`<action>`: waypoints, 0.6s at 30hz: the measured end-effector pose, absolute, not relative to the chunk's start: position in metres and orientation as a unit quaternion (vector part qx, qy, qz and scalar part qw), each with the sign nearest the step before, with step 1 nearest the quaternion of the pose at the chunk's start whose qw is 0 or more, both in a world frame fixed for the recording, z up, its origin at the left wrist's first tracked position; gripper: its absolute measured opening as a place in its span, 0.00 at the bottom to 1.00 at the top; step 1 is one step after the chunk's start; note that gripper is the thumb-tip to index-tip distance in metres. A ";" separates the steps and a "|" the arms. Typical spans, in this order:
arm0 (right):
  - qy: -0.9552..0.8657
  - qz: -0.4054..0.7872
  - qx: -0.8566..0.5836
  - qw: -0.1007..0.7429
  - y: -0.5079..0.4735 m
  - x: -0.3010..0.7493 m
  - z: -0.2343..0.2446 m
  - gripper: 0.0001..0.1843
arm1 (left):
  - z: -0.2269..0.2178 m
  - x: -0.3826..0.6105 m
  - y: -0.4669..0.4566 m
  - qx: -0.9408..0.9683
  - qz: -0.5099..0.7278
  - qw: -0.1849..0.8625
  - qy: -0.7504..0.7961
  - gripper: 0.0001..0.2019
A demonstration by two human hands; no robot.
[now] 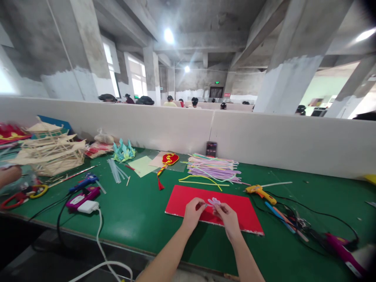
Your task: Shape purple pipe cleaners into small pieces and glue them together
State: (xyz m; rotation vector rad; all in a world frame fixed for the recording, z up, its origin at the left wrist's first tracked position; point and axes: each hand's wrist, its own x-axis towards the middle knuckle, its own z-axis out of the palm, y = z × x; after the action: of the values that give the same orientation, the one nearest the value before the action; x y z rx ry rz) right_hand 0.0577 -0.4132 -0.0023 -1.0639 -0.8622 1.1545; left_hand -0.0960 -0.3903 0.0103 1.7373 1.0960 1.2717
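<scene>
Both my hands work over a red sheet point(188, 197) lying on the green table point(141, 219). My left hand point(193, 211) and my right hand point(227, 217) are both closed in a pinch on a small pale lilac pipe-cleaner shape point(214, 201) held between them just above the sheet. A pile of pastel pipe cleaners point(213, 166) lies behind the sheet, with loose yellow ones point(202, 180) in front of it.
A yellow glue gun point(260, 192) with a black cable lies right of the sheet. Pens and purple tools sit far right. Left: a wooden stick model point(49, 150), scissors point(22, 194), a white charger point(88, 206). Another person's hand point(8, 174) shows at the left edge. A white partition runs behind.
</scene>
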 end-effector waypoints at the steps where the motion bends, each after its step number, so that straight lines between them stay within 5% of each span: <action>1: -0.375 0.502 -0.464 0.626 -0.413 0.058 -0.002 0.15 | 0.011 -0.096 -0.390 0.678 0.491 0.347 0.424 0.06; 18: -0.370 0.468 -0.481 0.642 -0.414 0.055 0.003 0.18 | 0.005 -0.100 -0.388 0.775 0.435 0.227 0.398 0.12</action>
State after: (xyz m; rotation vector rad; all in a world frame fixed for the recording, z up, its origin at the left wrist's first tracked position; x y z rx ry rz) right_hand 0.0545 -0.4139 0.0029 -1.0961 -0.8437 1.0668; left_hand -0.1001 -0.3877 0.0049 2.1359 1.0964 1.1978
